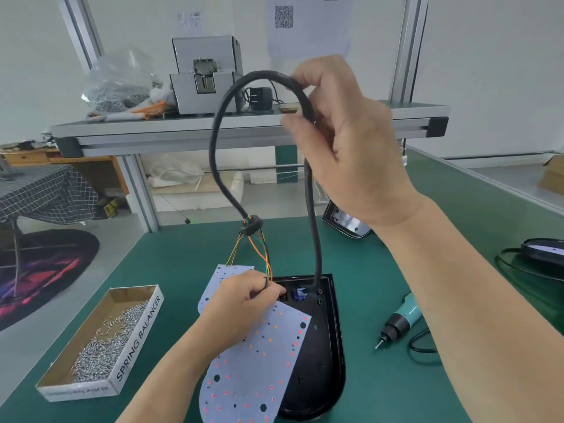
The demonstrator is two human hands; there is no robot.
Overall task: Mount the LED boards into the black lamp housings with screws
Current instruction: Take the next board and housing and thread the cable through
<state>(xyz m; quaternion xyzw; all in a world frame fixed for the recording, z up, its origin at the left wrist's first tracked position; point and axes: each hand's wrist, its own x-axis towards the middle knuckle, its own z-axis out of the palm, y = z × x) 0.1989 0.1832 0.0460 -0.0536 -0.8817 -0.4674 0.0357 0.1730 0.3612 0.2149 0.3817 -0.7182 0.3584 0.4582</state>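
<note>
A black lamp housing [323, 355] lies on the green mat near the front. A white LED board [259, 367] with red and orange dots leans over its left edge, and a second LED board [219, 279] lies behind it. My left hand [241, 303] pinches the thin coloured wires [262, 257] at the housing's top. My right hand [345, 141] is raised high and grips the black sleeved cable [219, 126], which loops up from the wires and runs back down into the housing.
A cardboard box of screws [103, 340] sits at the left. An electric screwdriver [396, 322] lies to the right of the housing. Finished lamps [345, 221] [543, 248] rest farther back and right. A shelf [244, 123] with a screw feeder spans the back.
</note>
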